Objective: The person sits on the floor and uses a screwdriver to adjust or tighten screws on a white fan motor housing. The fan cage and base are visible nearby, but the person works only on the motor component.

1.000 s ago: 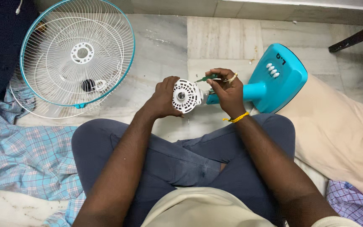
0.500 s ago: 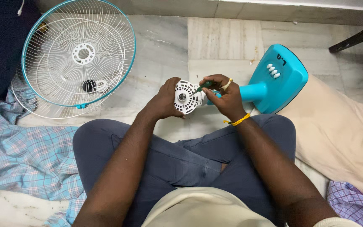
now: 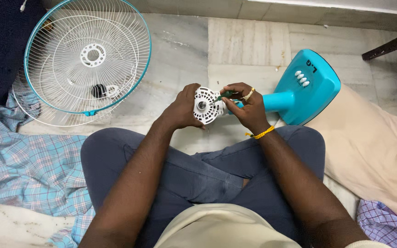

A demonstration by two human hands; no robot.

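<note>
While the person sits cross-legged on the marble floor, both forearms extend forward over the knees and converge above the lap. The left hand is cupped around the left side of a white vented fan motor housing, fingers curled behind it and thumb along its upper edge, so the round face of the housing is turned up toward the camera. The right hand is closed in a pinch on a green-handled screwdriver; the handle lies between thumb and forefinger, and the tool points left to the upper right rim of the housing. Whether the tip is seated in a screw cannot be told. A yellow ring sits on one finger of the right hand, and a yellow-orange band circles the right wrist. The right wrist is bent slightly inward.

The housing is held clear of the floor, just in front of the knees, and joins a turquoise neck that runs right to the turquoise fan base, which lies tilted on the floor with four white push buttons on its top. A white wire fan guard with a turquoise rim lies flat on the floor well to the left. Blue checked cloth is spread at the left, and a beige cushion lies at the right.
</note>
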